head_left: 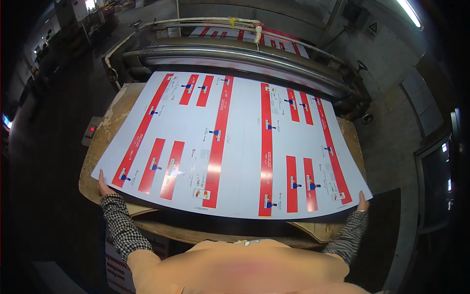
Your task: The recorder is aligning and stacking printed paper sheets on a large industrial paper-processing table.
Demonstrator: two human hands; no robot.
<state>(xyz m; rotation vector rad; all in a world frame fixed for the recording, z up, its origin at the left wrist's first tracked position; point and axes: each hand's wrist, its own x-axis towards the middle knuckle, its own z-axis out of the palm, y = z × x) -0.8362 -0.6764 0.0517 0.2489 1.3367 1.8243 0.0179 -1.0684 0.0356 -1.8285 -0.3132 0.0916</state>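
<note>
A large glossy white printed sheet [242, 147] with red strips and small blue marks spreads over a worn wooden table [105, 125]. Its far edge lies at the metal roller [235, 56] of a machine. My left hand [104, 186] grips the sheet near its front left corner, thumb on top and fingers hidden beneath. At the front right corner, my right hand [363, 202] pinches the edge the same way. The sheet's near edge bows toward me, in front of my body.
Behind the roller, another printed sheet [205, 32] shows. Pipes [196, 20] and a handwheel [112, 74] frame the machine. A box with a red button [92, 129] sits left of the table. Low at the left are more printed sheets [117, 269].
</note>
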